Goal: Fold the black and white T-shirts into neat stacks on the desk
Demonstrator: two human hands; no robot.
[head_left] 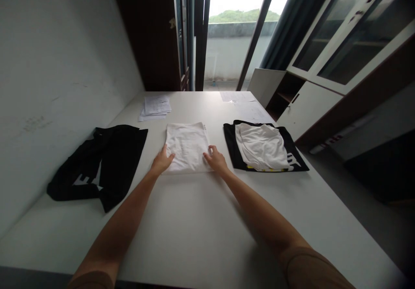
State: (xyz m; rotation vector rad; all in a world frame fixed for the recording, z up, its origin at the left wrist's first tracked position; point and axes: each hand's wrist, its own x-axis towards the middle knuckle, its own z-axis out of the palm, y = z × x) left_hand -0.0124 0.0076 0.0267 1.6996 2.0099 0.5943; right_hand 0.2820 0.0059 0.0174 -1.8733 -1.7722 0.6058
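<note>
A white T-shirt [188, 144], folded into a near rectangle, lies flat in the middle of the white table. My left hand [162, 161] grips its left edge near the front corner, thumb on top of the cloth and fingers along the side. At the opposite edge, my right hand [215, 158] has its thumb and bent forefinger on the cloth. The fingertips under the edges are hidden. To the left lies a black garment [119, 163] with a white print, loosely spread. On the right, a crumpled white garment [261, 146] rests on folded black clothing [229, 146].
The white table [181, 228] runs up to a wall [65, 64] on the left. Loose papers [156, 106] lie at its far left, with more sheets [248, 107] at the far right. Beyond are a glass door [240, 33] and a white cabinet [311, 103] with an open lower door.
</note>
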